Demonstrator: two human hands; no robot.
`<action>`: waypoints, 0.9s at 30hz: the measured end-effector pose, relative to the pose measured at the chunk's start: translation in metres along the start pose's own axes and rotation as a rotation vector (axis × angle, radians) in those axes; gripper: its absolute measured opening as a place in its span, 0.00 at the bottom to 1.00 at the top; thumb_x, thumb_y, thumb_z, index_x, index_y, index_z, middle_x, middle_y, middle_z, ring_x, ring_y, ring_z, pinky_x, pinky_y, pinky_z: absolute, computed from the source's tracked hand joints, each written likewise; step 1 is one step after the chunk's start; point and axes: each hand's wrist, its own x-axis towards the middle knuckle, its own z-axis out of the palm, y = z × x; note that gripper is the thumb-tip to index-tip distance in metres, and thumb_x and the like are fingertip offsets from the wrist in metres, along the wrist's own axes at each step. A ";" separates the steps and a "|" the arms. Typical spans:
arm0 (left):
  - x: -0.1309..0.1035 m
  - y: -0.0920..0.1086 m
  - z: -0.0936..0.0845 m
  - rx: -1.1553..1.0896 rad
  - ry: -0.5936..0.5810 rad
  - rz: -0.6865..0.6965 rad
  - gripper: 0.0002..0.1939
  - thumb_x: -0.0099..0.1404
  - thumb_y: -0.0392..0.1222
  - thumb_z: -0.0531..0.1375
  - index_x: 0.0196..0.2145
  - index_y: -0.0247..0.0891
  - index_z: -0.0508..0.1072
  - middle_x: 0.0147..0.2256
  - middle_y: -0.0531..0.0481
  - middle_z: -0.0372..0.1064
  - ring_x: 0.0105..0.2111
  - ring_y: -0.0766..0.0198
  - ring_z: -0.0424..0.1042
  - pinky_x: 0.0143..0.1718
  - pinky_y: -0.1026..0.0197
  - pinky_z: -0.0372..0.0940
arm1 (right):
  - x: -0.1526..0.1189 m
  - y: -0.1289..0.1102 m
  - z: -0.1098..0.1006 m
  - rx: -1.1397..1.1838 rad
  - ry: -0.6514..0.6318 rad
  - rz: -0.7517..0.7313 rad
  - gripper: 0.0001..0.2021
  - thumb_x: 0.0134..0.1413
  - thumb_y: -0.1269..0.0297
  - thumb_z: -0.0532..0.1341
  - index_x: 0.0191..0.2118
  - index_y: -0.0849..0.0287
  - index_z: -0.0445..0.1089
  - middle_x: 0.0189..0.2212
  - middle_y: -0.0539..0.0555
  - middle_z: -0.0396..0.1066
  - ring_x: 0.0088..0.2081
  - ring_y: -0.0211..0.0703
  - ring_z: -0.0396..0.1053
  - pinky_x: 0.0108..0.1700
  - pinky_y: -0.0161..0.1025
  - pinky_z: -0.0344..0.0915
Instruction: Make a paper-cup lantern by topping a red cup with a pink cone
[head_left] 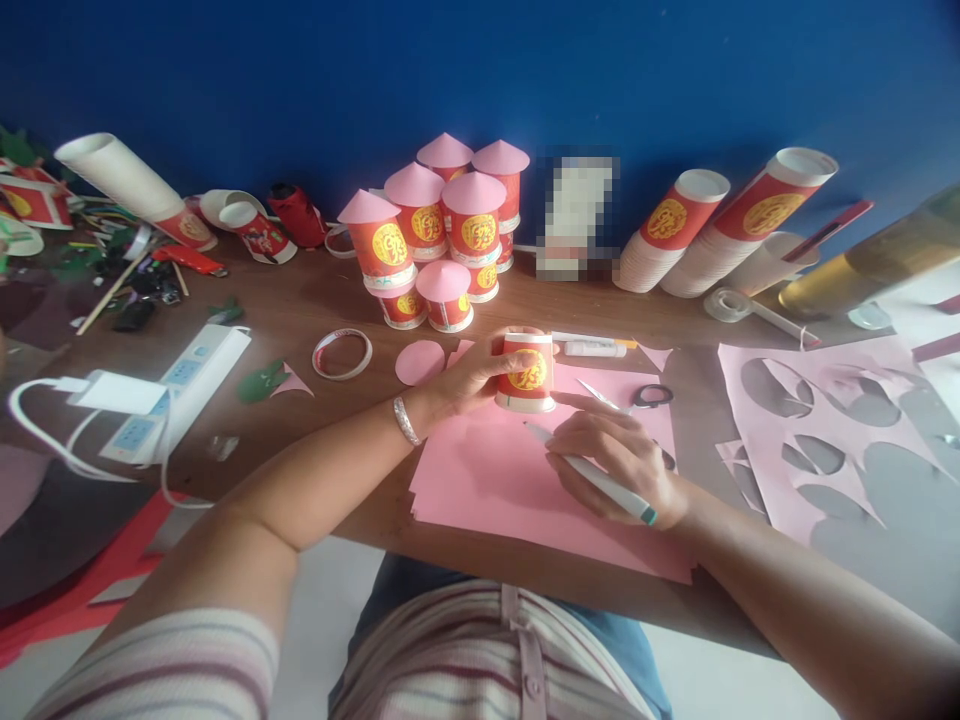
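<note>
Wrapped round a red paper cup [525,375] with a gold emblem, my left hand [487,375] holds it upside down above pink paper sheets [480,470]. A short dark line shows near the cup's lower left. My right hand [611,460] grips a white marker [604,480] with a green end, its tip pointing left, just below the cup and apart from it. Scissors [649,397] lie on the paper, partly hidden by my right hand. Behind the cup rest a glue stick [595,348] and a slim pen-like item.
Stacked red cups with pink cone tops [424,215] stand at the back. Cup stacks [675,230] lean right of them. Cut pink paper [772,470] lies right, a tape roll [342,354] and power strip [180,390] left. Clutter fills the far left.
</note>
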 end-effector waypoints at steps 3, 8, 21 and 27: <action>0.000 0.000 -0.002 -0.021 -0.043 0.006 0.22 0.61 0.49 0.70 0.50 0.36 0.77 0.54 0.37 0.77 0.53 0.47 0.75 0.49 0.52 0.70 | 0.000 0.002 0.000 -0.082 0.068 -0.020 0.15 0.58 0.81 0.64 0.46 0.55 0.70 0.28 0.46 0.74 0.26 0.38 0.74 0.47 0.49 0.84; 0.001 -0.002 -0.006 0.015 -0.053 0.017 0.22 0.62 0.48 0.68 0.52 0.35 0.78 0.55 0.36 0.78 0.52 0.48 0.76 0.48 0.53 0.70 | -0.001 0.005 0.000 -0.229 0.098 -0.014 0.15 0.56 0.82 0.65 0.44 0.56 0.70 0.27 0.48 0.75 0.30 0.43 0.79 0.33 0.40 0.79; 0.002 -0.006 -0.006 0.001 -0.049 0.021 0.23 0.61 0.47 0.68 0.51 0.35 0.75 0.53 0.37 0.78 0.49 0.50 0.77 0.45 0.54 0.70 | -0.001 0.004 -0.001 -0.178 0.035 -0.015 0.16 0.57 0.83 0.63 0.46 0.57 0.71 0.29 0.50 0.76 0.28 0.42 0.75 0.30 0.40 0.74; 0.003 -0.007 -0.008 -0.009 -0.079 0.031 0.22 0.62 0.47 0.68 0.52 0.36 0.75 0.53 0.38 0.78 0.50 0.50 0.77 0.46 0.55 0.70 | -0.002 0.004 -0.001 -0.180 0.026 0.001 0.15 0.58 0.83 0.63 0.46 0.57 0.71 0.29 0.50 0.75 0.28 0.41 0.75 0.31 0.39 0.73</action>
